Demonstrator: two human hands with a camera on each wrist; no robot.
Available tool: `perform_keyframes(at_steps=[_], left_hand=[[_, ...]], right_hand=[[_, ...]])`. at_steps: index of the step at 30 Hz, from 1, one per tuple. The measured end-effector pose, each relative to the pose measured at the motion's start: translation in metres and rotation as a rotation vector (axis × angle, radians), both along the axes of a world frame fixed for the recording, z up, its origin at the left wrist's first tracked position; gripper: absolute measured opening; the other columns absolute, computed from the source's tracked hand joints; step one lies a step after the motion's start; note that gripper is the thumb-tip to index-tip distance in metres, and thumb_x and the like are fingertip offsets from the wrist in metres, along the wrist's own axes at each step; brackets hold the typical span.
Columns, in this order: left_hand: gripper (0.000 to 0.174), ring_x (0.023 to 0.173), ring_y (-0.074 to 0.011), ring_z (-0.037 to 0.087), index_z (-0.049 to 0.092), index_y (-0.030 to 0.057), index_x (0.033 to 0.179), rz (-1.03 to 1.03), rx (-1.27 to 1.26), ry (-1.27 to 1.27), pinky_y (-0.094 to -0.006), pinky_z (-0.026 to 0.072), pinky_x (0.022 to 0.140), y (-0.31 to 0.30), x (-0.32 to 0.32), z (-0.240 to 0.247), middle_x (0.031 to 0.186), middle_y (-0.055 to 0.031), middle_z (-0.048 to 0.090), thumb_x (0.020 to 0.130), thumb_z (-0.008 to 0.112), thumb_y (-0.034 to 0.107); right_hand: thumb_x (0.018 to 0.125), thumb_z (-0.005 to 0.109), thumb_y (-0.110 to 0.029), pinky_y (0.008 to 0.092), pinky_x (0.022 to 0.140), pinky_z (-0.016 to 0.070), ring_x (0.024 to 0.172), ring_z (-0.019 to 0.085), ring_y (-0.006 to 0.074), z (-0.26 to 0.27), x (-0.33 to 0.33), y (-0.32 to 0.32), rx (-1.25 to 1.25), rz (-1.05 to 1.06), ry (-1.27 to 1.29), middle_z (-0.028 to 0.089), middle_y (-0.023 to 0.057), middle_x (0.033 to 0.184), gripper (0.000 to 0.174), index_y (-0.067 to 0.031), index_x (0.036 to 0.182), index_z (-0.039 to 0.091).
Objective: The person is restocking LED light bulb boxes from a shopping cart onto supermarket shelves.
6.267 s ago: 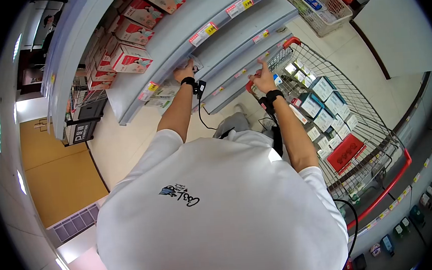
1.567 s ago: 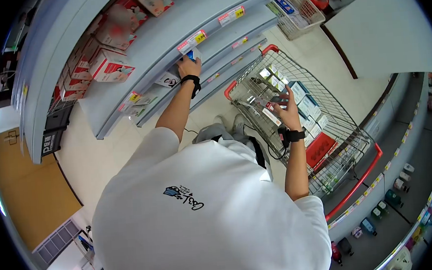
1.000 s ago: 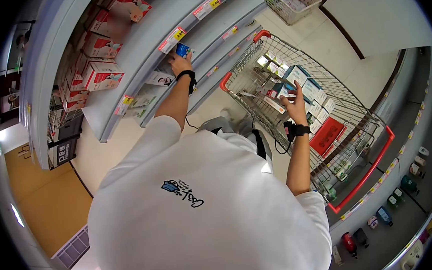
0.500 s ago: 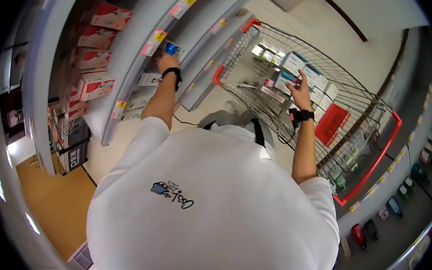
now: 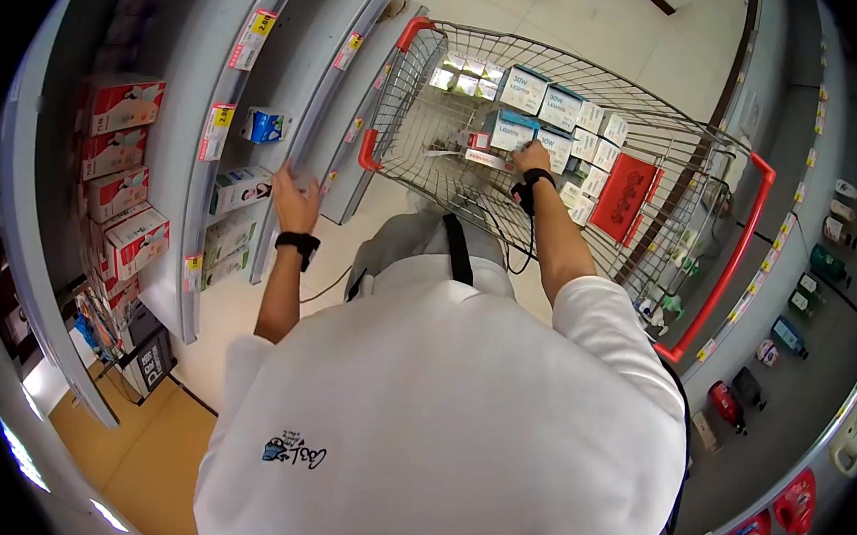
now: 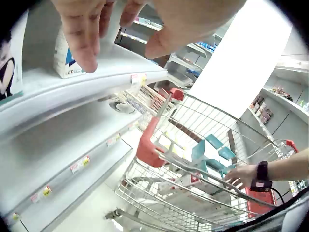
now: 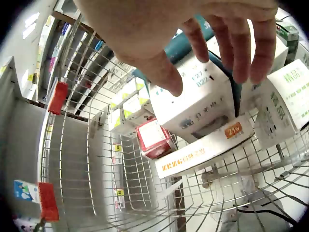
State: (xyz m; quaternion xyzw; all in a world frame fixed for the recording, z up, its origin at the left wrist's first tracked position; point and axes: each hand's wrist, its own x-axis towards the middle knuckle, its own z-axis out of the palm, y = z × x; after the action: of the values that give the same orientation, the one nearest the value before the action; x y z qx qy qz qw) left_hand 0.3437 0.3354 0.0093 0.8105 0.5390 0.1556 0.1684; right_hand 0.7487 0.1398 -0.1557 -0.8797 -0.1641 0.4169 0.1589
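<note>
- Blue-and-white box (image 5: 266,126) lies on the shelf (image 5: 280,64), past the left hand's fingertips; the head view shows a gap between them. A flatter carton (image 5: 242,189) lies nearby.
- Left hand (image 5: 295,205) is at the shelf edge, fingers extended and apart, with nothing in its grasp. I judge the step in hand to be work at this shelf front, and I cannot tell whether the hand is arriving or leaving. Taking the box would call for a thumb on one side, fingers opposite, and a lift clear of the shelf lip.
- Shopping cart (image 5: 369,152) stands beside the shelf, boxes grouped inside.
- Right hand (image 5: 530,157) is over those boxes, fingers loosely bent above a white box (image 7: 193,99). I see no firm grip and cannot tell about light contact. Any move here calls for a straight lift, so neighbouring boxes stay put.
</note>
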Motion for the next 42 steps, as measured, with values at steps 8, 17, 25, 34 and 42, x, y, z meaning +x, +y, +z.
perform_keyframes(at_steps=[8, 17, 25, 34, 42], left_hand=[[0.052, 0.095, -0.0235, 0.059, 0.045, 0.0003, 0.128, 0.064, -0.230, -0.067, -0.0296, 0.0543, 0.065, -0.069, -0.019, -0.015, 0.118, -0.0172, 0.052, 0.080, 0.067, 0.006], [0.049, 0.085, -0.0225, 0.059, 0.048, 0.0012, 0.124, 0.099, -0.271, -0.143, -0.0300, 0.0551, 0.058, -0.073, -0.016, -0.014, 0.106, -0.0163, 0.055, 0.078, 0.067, 0.004], [0.042, 0.082, -0.0239, 0.059, 0.050, 0.0024, 0.118, 0.152, -0.383, -0.211, -0.0361, 0.0506, 0.073, -0.079, -0.013, -0.007, 0.101, -0.0141, 0.056, 0.080, 0.066, 0.009], [0.034, 0.079, -0.0241, 0.062, 0.054, 0.0022, 0.111, 0.043, -0.348, -0.244, -0.0367, 0.0505, 0.075, -0.087, 0.004, -0.014, 0.100, -0.0152, 0.060, 0.080, 0.065, 0.010], [0.068, 0.110, -0.0308, 0.055, 0.043, 0.0074, 0.133, -0.275, -0.222, -0.244, -0.0391, 0.0491, 0.089, -0.087, 0.052, 0.017, 0.126, -0.0149, 0.050, 0.074, 0.074, 0.018]], right_hand=[[0.077, 0.066, -0.018, 0.0462, 0.085, 0.0496, 0.112, 0.051, 0.0369, 0.020, -0.015, 0.019, 0.019, -0.027, -0.482, 0.048, 0.0201, 0.124, 0.054, -0.0132, 0.128, 0.049], [0.083, 0.054, -0.024, 0.0436, 0.079, 0.0519, 0.095, 0.066, 0.0312, 0.010, 0.019, 0.038, -0.121, 0.015, -0.300, 0.068, 0.0120, 0.106, 0.040, -0.0328, 0.122, 0.062], [0.087, 0.056, -0.030, 0.0458, 0.075, 0.0520, 0.090, 0.066, 0.0343, 0.016, 0.014, 0.033, 0.011, 0.086, -0.374, 0.069, 0.0149, 0.097, 0.028, -0.0186, 0.108, 0.070], [0.090, 0.057, -0.025, 0.0464, 0.071, 0.0468, 0.079, 0.059, 0.0397, 0.095, 0.004, 0.016, 0.457, 0.236, -0.586, 0.060, 0.0210, 0.083, 0.023, -0.0059, 0.097, 0.067], [0.087, 0.062, -0.017, 0.0400, 0.059, 0.0416, 0.063, 0.054, 0.0332, 0.203, -0.022, 0.037, 0.803, 0.499, -0.387, 0.055, 0.0181, 0.072, 0.018, 0.0008, 0.090, 0.065]])
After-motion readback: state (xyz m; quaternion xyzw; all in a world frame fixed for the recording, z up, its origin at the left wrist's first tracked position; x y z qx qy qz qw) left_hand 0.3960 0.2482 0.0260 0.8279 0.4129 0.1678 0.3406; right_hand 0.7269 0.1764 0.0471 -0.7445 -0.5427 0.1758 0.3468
